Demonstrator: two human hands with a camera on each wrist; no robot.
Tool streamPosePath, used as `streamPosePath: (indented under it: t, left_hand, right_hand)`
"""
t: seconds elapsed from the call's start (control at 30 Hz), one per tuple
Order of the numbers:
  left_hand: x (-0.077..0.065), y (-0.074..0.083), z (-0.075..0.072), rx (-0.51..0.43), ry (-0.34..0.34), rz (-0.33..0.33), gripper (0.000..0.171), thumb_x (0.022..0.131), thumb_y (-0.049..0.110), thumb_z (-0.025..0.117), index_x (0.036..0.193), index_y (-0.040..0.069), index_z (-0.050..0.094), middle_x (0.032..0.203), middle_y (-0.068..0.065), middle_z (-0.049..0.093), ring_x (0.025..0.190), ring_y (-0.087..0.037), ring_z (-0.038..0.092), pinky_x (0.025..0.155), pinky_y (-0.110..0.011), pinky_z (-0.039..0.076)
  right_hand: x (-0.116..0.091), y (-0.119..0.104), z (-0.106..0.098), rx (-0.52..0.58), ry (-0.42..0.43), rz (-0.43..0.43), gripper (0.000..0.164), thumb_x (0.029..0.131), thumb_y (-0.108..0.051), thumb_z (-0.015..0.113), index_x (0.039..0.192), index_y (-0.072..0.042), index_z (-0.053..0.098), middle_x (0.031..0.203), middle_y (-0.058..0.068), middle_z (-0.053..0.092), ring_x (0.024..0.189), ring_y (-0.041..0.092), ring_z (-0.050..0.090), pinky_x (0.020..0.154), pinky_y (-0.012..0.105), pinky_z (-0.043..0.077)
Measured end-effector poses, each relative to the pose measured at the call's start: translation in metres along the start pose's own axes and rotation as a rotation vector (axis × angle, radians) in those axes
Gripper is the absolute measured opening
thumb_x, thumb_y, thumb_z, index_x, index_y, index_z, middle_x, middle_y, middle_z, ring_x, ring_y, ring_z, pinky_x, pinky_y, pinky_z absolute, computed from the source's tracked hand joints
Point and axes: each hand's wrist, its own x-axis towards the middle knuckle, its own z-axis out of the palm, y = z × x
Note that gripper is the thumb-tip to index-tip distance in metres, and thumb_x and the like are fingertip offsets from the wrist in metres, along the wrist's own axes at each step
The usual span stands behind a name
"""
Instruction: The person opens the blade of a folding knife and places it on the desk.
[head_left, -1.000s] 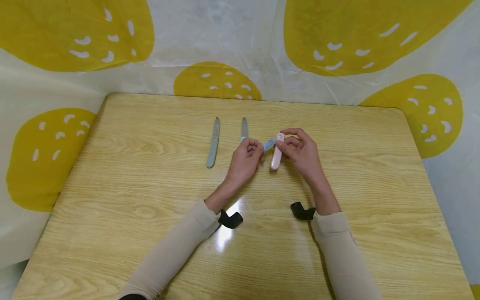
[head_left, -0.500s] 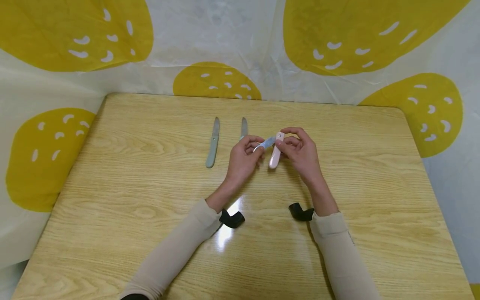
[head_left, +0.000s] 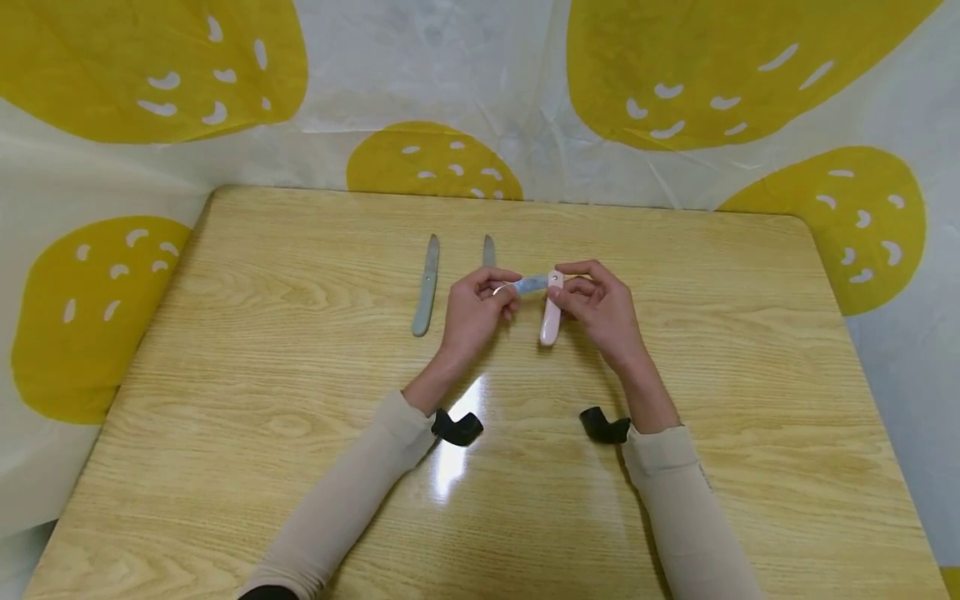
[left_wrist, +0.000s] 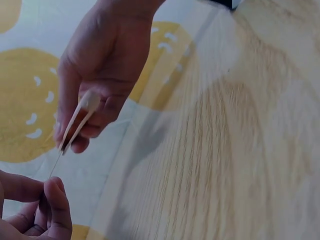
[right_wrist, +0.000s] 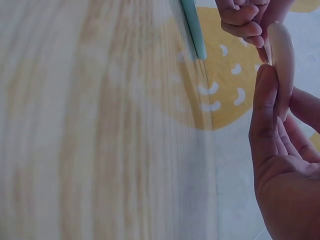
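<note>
A folding knife with a pale pink handle (head_left: pixel 551 321) is held up between both hands, its blade (head_left: pixel 531 284) swung partly out to the left. My right hand (head_left: pixel 606 312) pinches the handle near the pivot, thumb in front and fingers behind. With thumb and fingertips my left hand (head_left: pixel 474 312) pinches the blade toward its tip. The left wrist view shows the slotted handle (left_wrist: pixel 80 120) edge-on, with the thin blade running down to the left fingertips. Left of the hands, a folding knife with a grey-green handle (head_left: pixel 424 304) lies unfolded on the table.
Another knife lies behind the left hand; its blade (head_left: pixel 489 250) shows and its handle is mostly hidden. The wood-grain table (head_left: pixel 300 350) meets a white curtain (head_left: pixel 435 67) with yellow shapes at its back. Black wrist pieces (head_left: pixel 606 425) jut inward from both cuffs.
My left hand has shifted left and slightly up with the blade, which has turned further away from the pink handle. The right hand has stayed almost in place.
</note>
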Motion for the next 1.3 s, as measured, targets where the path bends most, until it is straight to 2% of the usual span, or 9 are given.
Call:
streamPosePath:
  t: [0.33, 0.43, 0.53, 0.67, 0.8, 0.9, 1.03, 1.17, 1.3]
  left_hand:
    - [0.0029, 0.0023, -0.0072, 0.053, -0.012, -0.015, 0.015, 0.099, 0.0, 0.065, 0.109, -0.007, 0.073, 0.09, -0.033, 0.069, 0.072, -0.037, 0.065, 0.059, -0.027, 0.055]
    - [0.0014, 0.0018, -0.0073, 0.025, -0.022, -0.017, 0.016, 0.099, 0.001, 0.064, 0.111, -0.007, 0.072, 0.091, -0.032, 0.069, 0.074, -0.035, 0.066, 0.062, -0.027, 0.056]
    - [-0.0002, 0.0015, -0.0064, -0.026, -0.033, -0.015, 0.02, 0.101, 0.001, 0.063, 0.117, -0.009, 0.069, 0.098, -0.034, 0.068, 0.081, -0.04, 0.068, 0.066, -0.03, 0.059]
    - [-0.0017, 0.0016, -0.0038, -0.085, -0.02, -0.011, 0.022, 0.101, 0.002, 0.065, 0.12, -0.009, 0.067, 0.108, -0.032, 0.07, 0.093, -0.05, 0.069, 0.076, -0.041, 0.064]
    - [-0.0012, 0.001, -0.0009, -0.118, 0.014, 0.0, 0.022, 0.098, 0.0, 0.068, 0.119, -0.006, 0.069, 0.106, -0.029, 0.072, 0.096, -0.052, 0.07, 0.086, -0.051, 0.063]
    - [-0.0004, 0.0006, 0.0003, -0.128, 0.038, 0.008, 0.021, 0.097, -0.002, 0.069, 0.117, -0.006, 0.071, 0.103, -0.026, 0.073, 0.093, -0.048, 0.073, 0.087, -0.05, 0.063]
    - [-0.0003, 0.0009, 0.0003, -0.124, 0.067, 0.005, 0.019, 0.095, -0.003, 0.07, 0.113, -0.005, 0.073, 0.101, -0.022, 0.074, 0.081, -0.032, 0.076, 0.083, -0.041, 0.065]
    - [0.0006, 0.0007, -0.0001, -0.132, 0.08, -0.001, 0.018, 0.093, -0.003, 0.07, 0.11, -0.004, 0.076, 0.1, -0.028, 0.075, 0.073, -0.021, 0.075, 0.078, -0.032, 0.065]
    - [0.0018, 0.0011, -0.0014, -0.124, 0.084, 0.0, 0.017, 0.092, -0.004, 0.07, 0.108, -0.004, 0.077, 0.1, -0.03, 0.075, 0.074, -0.028, 0.076, 0.079, -0.035, 0.065]
  right_hand:
    - [0.0004, 0.0011, 0.0007, -0.001, -0.032, -0.001, 0.044, 0.098, -0.003, 0.07, 0.136, 0.012, 0.054, 0.089, -0.006, 0.075, 0.079, 0.005, 0.075, 0.07, 0.02, 0.061]
    - [0.0005, 0.0024, 0.0006, 0.002, -0.032, -0.013, 0.044, 0.098, -0.003, 0.071, 0.136, 0.011, 0.054, 0.088, -0.006, 0.075, 0.079, 0.005, 0.075, 0.071, 0.02, 0.061]
    - [0.0004, 0.0022, 0.0011, 0.003, -0.025, -0.028, 0.042, 0.098, -0.005, 0.071, 0.135, 0.008, 0.056, 0.088, -0.005, 0.075, 0.078, 0.005, 0.075, 0.071, 0.021, 0.061]
    - [0.0001, 0.0001, 0.0028, 0.019, -0.012, -0.034, 0.039, 0.098, -0.007, 0.071, 0.134, 0.003, 0.059, 0.088, -0.003, 0.075, 0.079, 0.006, 0.075, 0.07, 0.022, 0.062]
    - [-0.0001, -0.0021, 0.0048, 0.022, 0.0, -0.032, 0.039, 0.098, -0.009, 0.072, 0.134, 0.0, 0.06, 0.089, -0.003, 0.075, 0.08, 0.007, 0.076, 0.07, 0.023, 0.062]
    - [-0.0001, -0.003, 0.0058, 0.012, 0.0, -0.031, 0.041, 0.098, -0.01, 0.072, 0.135, 0.002, 0.058, 0.089, -0.003, 0.075, 0.077, 0.007, 0.075, 0.07, 0.024, 0.062]
    - [0.0, -0.0035, 0.0063, -0.004, -0.008, -0.032, 0.044, 0.098, -0.01, 0.072, 0.136, 0.006, 0.056, 0.089, -0.004, 0.074, 0.076, 0.006, 0.074, 0.071, 0.024, 0.063]
    - [-0.0003, -0.0032, 0.0064, -0.012, -0.013, -0.034, 0.045, 0.098, -0.009, 0.072, 0.137, 0.007, 0.056, 0.089, -0.005, 0.074, 0.076, 0.006, 0.074, 0.071, 0.024, 0.063]
    - [-0.001, -0.0031, 0.0062, -0.026, -0.015, -0.027, 0.044, 0.098, -0.009, 0.073, 0.136, 0.007, 0.057, 0.089, -0.006, 0.074, 0.076, 0.006, 0.073, 0.071, 0.024, 0.062]
